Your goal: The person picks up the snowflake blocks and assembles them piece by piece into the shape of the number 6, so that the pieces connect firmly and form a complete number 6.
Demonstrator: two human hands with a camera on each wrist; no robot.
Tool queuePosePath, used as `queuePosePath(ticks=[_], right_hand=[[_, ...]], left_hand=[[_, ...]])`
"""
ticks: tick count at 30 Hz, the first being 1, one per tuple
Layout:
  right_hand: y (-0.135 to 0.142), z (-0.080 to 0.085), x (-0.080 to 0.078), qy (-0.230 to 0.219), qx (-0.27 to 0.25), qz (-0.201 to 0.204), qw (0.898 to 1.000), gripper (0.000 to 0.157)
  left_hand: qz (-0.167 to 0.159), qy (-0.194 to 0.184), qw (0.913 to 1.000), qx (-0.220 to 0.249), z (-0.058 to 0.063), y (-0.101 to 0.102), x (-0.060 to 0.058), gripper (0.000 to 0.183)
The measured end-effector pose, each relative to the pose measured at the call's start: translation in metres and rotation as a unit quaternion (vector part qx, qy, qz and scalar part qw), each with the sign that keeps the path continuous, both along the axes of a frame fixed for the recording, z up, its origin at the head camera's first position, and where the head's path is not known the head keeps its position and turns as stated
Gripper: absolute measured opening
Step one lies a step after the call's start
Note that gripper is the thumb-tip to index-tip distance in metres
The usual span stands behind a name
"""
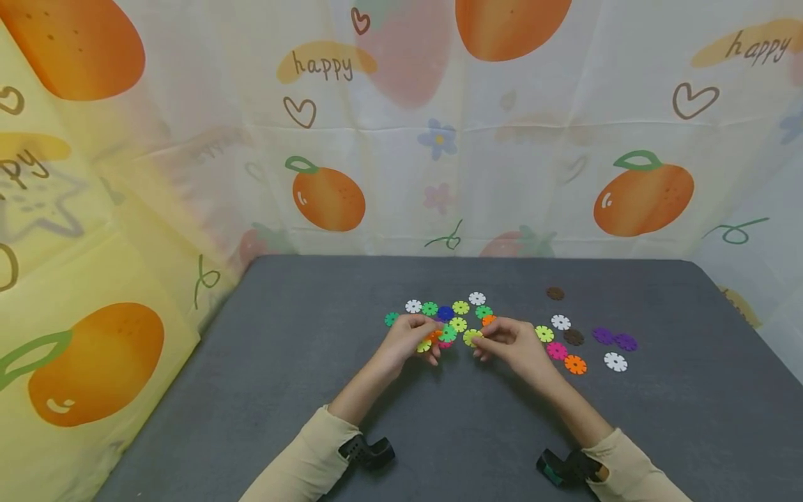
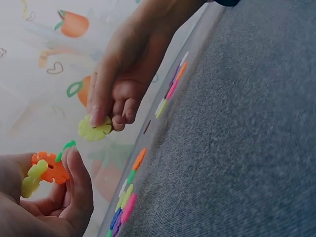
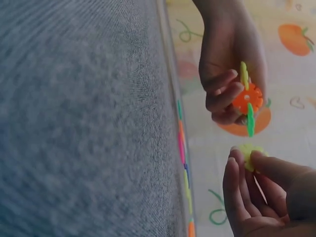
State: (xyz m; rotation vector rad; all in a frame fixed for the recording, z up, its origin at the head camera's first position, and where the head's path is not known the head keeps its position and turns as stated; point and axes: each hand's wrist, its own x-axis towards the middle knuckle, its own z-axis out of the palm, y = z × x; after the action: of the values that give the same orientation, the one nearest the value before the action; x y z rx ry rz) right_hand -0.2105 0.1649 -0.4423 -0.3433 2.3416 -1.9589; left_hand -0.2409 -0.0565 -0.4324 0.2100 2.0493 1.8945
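Note:
My left hand point(image 1: 404, 341) holds a small joined group of notched plastic discs above the table. In the right wrist view its orange disc point(image 3: 247, 98) sits in the middle, with a yellow disc point(image 3: 244, 75) slotted at one edge and a green disc point(image 3: 250, 120) at the other. Between thumb and fingers, my right hand point(image 1: 511, 345) pinches a single yellow-green disc point(image 2: 95, 129). That disc is apart from the joined group, a short gap from the green one. Both hands are raised off the tabletop.
On the grey table point(image 1: 282, 348), loose discs lie beyond the hands, among them a blue disc point(image 1: 445, 313) and a white disc point(image 1: 413, 306). More are scattered to the right, including a pink disc point(image 1: 556, 351) and a purple disc point(image 1: 625, 341). A fruit-print cloth point(image 1: 389, 195) hangs behind.

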Motion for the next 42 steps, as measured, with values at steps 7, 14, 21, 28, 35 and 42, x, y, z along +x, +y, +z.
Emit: queuePosePath(ticks=[7, 14, 21, 28, 35, 42], right_hand=[[-0.004, 0.001, 0.004, 0.016, 0.003, 0.019, 1.0, 0.02], [-0.007, 0.0, 0.005, 0.034, 0.003, 0.024, 0.999, 0.016], [-0.008, -0.002, 0.004, 0.055, 0.005, 0.024, 0.998, 0.012], [-0.01, -0.003, 0.005, 0.074, -0.018, 0.016, 0.997, 0.012], [-0.012, 0.001, 0.007, 0.073, -0.031, 0.001, 0.997, 0.016], [-0.011, 0.001, 0.007, 0.081, -0.018, -0.001, 0.997, 0.016]], left_hand=[[-0.007, 0.013, 0.9998, -0.012, -0.001, 0.003, 0.002, 0.026], [-0.002, 0.018, 0.9998, -0.005, -0.002, 0.004, 0.003, 0.024], [-0.006, 0.028, 0.9994, -0.019, 0.0, 0.005, 0.005, 0.024], [-0.007, -0.001, 0.9999, -0.009, 0.003, 0.004, 0.005, 0.025], [0.017, -0.011, 0.9998, -0.004, 0.01, 0.001, 0.003, 0.028], [0.022, -0.004, 0.9995, -0.022, 0.014, -0.001, 0.003, 0.025]])
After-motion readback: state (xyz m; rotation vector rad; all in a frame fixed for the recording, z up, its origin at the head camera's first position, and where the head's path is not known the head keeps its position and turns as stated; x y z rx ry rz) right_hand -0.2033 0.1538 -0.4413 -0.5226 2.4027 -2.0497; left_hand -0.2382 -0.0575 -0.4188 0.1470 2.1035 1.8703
